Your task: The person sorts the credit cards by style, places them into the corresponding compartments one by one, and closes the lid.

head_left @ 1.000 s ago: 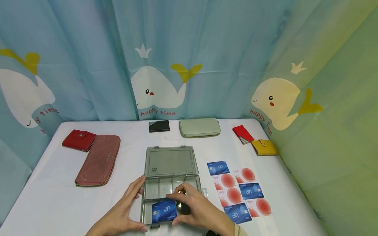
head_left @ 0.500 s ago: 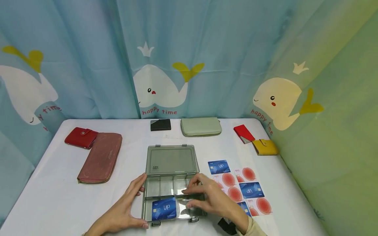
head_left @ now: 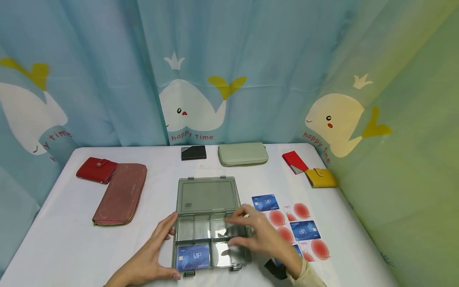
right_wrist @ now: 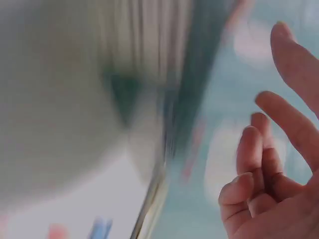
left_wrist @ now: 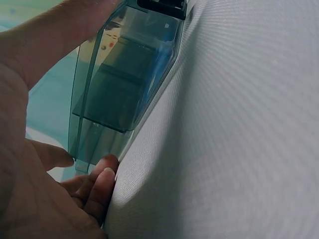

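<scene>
A clear grey plastic compartment box (head_left: 211, 240) stands at the table's near middle, its lid (head_left: 209, 195) folded back. In its near left compartment lies a blue VIP card (head_left: 193, 257). My left hand (head_left: 152, 255) spans the box's left side, index finger at the back corner and thumb by the front corner. In the left wrist view, fingertips (left_wrist: 106, 169) rest at the box's corner. My right hand (head_left: 263, 235) hovers over the box's right compartments, holding nothing. The right wrist view shows its fingers (right_wrist: 249, 149) loosely spread, the scene behind blurred.
Right of the box lie blue VIP cards (head_left: 305, 230) and red-and-white cards (head_left: 320, 249) in two columns. Farther off sit a brown wallet (head_left: 120, 194), red wallet (head_left: 97, 169), black card holder (head_left: 193, 153), green wallet (head_left: 243, 154), red holder (head_left: 295, 161) and yellow wallet (head_left: 320, 178).
My right hand has let go of the blue VIP card and drawn right and back. The card, earlier higher and overlapping the divider, now lies farther left within its compartment. The left hand has stayed put.
</scene>
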Available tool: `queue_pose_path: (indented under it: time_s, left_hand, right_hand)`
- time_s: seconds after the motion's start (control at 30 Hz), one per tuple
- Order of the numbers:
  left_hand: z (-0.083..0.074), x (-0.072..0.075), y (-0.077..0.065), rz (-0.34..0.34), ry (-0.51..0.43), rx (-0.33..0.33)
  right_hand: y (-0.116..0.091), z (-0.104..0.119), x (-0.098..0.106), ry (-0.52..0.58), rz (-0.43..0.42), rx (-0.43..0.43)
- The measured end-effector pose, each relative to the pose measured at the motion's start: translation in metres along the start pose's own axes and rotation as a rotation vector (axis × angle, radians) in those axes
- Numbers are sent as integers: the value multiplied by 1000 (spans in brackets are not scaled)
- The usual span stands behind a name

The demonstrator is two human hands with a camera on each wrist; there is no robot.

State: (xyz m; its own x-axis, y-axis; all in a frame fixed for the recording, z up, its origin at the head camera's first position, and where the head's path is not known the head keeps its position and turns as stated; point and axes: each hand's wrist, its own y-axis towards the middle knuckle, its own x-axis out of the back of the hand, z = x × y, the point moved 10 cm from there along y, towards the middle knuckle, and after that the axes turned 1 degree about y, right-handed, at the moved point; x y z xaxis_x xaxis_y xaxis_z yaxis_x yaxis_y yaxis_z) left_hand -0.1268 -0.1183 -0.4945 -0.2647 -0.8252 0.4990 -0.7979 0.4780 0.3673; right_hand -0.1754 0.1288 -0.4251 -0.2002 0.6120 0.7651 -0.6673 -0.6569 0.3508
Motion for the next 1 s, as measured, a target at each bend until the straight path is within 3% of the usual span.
queue_pose_path:
  time_s: [0.1,0.2,0.3,0.37,0.47,0.8,1.0]
  left_hand:
    - [0,0,-1,-5,-5,-9]
    - [0,0,-1,-7,-4,-11]
    - [1,0,-1,-7,-1,-13]
    - [2,0,-1,-7,-2,-14]
    - [2,0,-1,-12,-5,-20]
    - [1,-1,0,-1,-8,0]
    - [1,-4,-1,20,-21,19]
  right_hand:
    - [-6,-57,44,25,-72,-142]
    - [-21,-119,74,13,-68,-351]
    - [-38,-166,81,-19,20,-530]
    - [-45,-183,79,-35,82,-586]
    - [-45,-192,75,-37,134,-601]
    - [-34,-195,71,-61,185,-628]
    - [-32,-195,68,-38,216,-600]
